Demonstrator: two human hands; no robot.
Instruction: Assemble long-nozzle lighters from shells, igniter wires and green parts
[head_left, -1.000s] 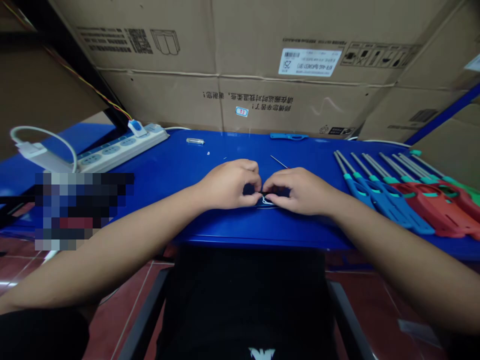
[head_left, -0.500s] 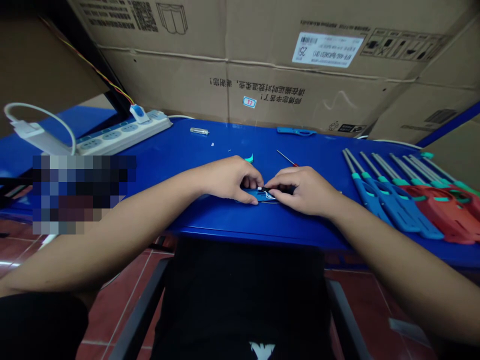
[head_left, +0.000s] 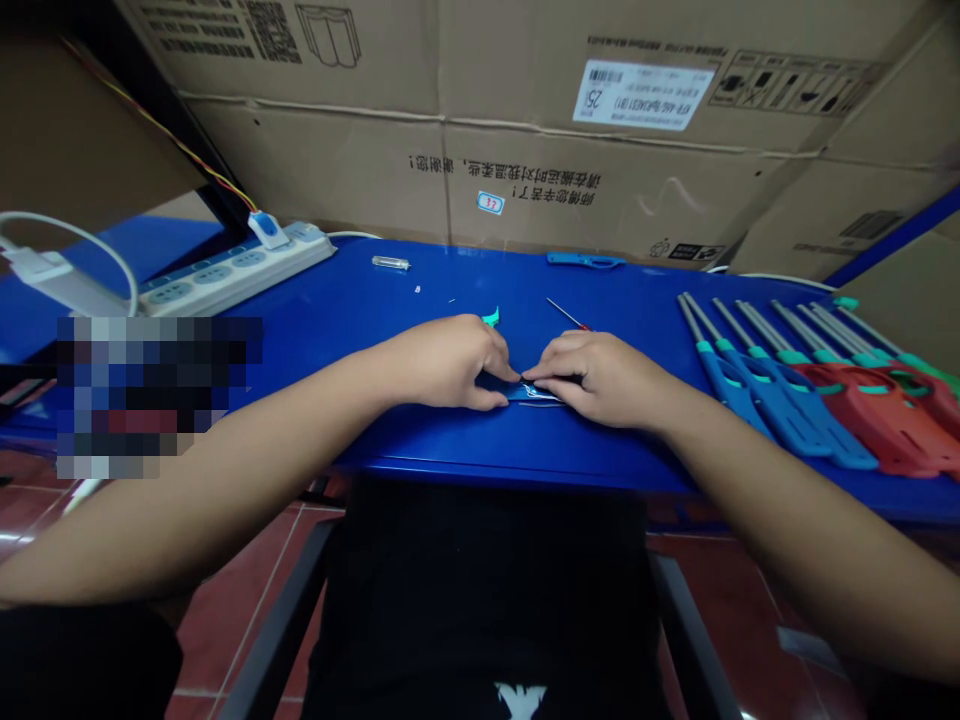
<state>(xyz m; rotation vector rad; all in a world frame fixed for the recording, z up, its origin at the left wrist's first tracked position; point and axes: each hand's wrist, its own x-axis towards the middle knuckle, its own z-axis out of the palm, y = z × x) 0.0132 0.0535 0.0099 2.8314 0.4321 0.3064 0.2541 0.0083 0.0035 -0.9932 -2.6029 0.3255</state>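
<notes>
Between my hands, near the table's front edge, lies a blue casing (head_left: 516,394) with thin white wires and a small black part on it. My left hand (head_left: 469,365) is curled round the casing's left end, its thumb low and its fingertips at the black part. From the right, my right hand (head_left: 592,375) pinches the black part and wires over the casing. The fingers hide much of these parts. Just behind my left hand is a small green piece (head_left: 491,317). A screwdriver with a red handle (head_left: 568,314) lies behind my right hand.
Several blue lighters (head_left: 795,410) and red lighters (head_left: 881,425) lie in a row at the right. A blue half-casing (head_left: 585,261) and a clear tube (head_left: 391,263) are at the back, before a large carton (head_left: 360,160). A power strip (head_left: 232,275) stands left.
My left fingertips have moved right onto the black part, and the white end that showed there is now covered. The whole view has shifted slightly.
</notes>
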